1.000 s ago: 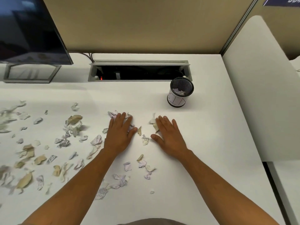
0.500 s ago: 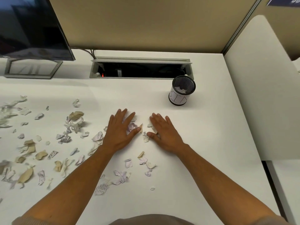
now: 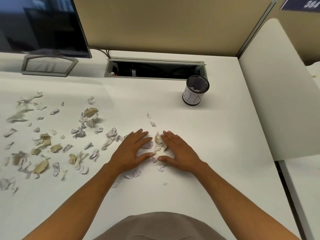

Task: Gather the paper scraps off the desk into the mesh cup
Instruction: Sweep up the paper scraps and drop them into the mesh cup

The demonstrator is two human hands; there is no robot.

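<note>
Fingers (image 3: 138, 135) straight, both hands flat, corralling small scrap pile (image 3: 159, 143). Mesh cup (image 3: 195, 90): few scraps in. Worktop (image 3: 216, 153): most scraps left.

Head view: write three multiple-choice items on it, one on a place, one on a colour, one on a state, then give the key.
1. Where does the mesh cup stand relative to the hands?
A. far right of them
B. near left
C. between them

2. What colour is the desk?
A. black
B. white
C. green

3. How do the left hand and right hand lie?
A. flat, fingers straight, small scrap pile between them
B. fists
C. lifting the cup

Key: A, the cup stands beyond the right hand; B, the bare top is white; A, both palms lie flat beside the pile.
</note>
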